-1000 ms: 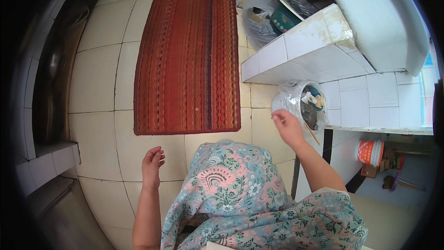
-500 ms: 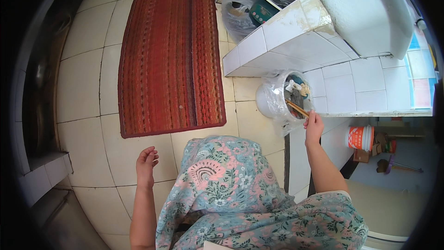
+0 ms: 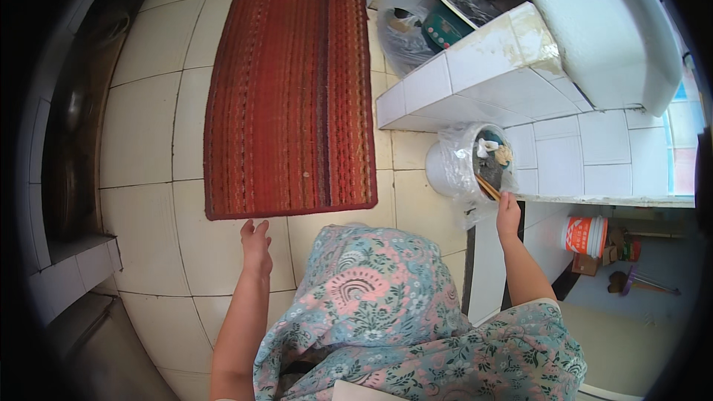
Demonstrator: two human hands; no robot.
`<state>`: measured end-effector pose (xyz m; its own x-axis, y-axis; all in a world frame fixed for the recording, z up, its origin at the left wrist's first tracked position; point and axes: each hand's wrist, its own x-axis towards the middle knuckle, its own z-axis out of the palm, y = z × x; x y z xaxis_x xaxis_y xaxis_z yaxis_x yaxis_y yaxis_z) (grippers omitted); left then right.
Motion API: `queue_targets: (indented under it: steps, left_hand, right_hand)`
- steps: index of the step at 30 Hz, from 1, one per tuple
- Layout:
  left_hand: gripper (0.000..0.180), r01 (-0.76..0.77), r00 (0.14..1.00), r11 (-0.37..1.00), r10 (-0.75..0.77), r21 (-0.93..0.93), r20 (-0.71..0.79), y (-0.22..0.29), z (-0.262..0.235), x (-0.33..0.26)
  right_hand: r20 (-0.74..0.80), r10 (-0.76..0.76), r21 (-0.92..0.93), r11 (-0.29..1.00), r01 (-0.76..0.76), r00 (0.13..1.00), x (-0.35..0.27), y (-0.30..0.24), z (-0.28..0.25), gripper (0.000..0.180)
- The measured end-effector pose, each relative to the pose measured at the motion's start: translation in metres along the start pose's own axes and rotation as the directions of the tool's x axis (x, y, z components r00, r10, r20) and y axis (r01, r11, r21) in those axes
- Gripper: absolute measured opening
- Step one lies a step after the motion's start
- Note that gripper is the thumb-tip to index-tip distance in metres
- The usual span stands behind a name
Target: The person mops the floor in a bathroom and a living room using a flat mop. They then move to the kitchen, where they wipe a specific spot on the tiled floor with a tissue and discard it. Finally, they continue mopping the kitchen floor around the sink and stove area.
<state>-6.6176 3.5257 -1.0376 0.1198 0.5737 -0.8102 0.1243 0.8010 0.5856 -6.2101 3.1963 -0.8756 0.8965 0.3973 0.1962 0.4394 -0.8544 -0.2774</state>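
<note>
So our right hand (image 3: 508, 217) pinches sticks (image 3: 488, 188) slanting forward-left over bucket (image 3: 439, 169); left hand (image 3: 256, 251) farther off, fingers loose, empty.

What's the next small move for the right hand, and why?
Probably nudge the thin sticks further into the white bin: they slant toward its near rim, and the right hand is at their outer ends, though its grip is unclear.
</note>
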Motion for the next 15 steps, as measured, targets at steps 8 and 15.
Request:
queue_targets:
  steps: [8,15]
  left_hand:
    - [0.074,0.221,0.975,0.916,-0.212,-0.334,0.066,0.003,0.005,0.051]
    - [0.017,0.082,0.95,0.845,0.093,-0.528,0.297,0.083,0.024,0.017]
  right_hand:
    - [-0.09,-0.134,-0.265,0.958,0.106,0.987,-0.007,-0.02,-0.02,0.043]
    - [0.352,-0.674,0.271,0.738,0.619,0.65,-0.006,-0.197,0.047,0.05]
